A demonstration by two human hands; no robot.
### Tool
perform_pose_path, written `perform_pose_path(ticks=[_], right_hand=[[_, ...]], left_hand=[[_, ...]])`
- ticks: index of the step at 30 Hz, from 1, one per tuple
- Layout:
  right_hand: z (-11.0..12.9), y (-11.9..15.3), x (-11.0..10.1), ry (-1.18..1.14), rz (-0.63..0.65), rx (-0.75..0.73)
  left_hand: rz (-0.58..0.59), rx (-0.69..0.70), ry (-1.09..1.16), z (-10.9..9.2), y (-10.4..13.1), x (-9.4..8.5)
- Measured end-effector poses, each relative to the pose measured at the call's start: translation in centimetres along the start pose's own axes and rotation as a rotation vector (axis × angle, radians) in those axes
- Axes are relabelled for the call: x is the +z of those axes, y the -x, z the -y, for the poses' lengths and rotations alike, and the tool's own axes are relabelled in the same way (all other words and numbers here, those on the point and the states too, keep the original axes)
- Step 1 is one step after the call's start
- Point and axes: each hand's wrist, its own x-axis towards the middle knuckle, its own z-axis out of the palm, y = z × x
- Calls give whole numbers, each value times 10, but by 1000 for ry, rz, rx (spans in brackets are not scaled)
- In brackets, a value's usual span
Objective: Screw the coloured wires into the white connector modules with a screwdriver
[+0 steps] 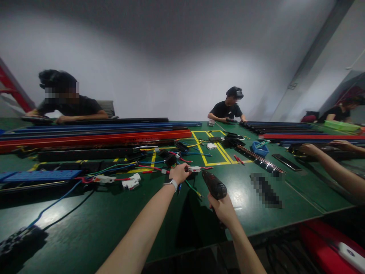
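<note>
My left hand (179,173), with a watch on its wrist, is closed on a small white connector block (194,169) that has a red wire (207,168) coming out of its right side. My right hand (222,207) grips a dark power screwdriver (214,184), its front end tilted up and left near the red wire. Whether its tip touches the wire or the block, I cannot tell. Just below my left hand, a green wire (192,187) with a yellowish end lies on the green table (114,228). Black plastic pieces (170,158) with attached wires sit behind the hand.
A blue power strip (42,175) and white connectors (131,181) lie at left. Long red (97,140) and dark bars stretch behind them. A blue basket (259,149), a phone (286,162) and a co-worker's hands (310,150) are at right. Other people sit across the table.
</note>
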Motion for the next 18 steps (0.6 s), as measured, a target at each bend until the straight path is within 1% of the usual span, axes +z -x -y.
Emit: perform_pose_path(ticks=[5,13,18], right_hand=[[3,1,0,0,15,-18],[6,2,-1,32,7,-15],[9,3,-1,9,-5,-12]], left_hand=[[-1,5,-15,1,0,1],[8,-2,-25,2,0,1],[9,6,-34,1,0,0]])
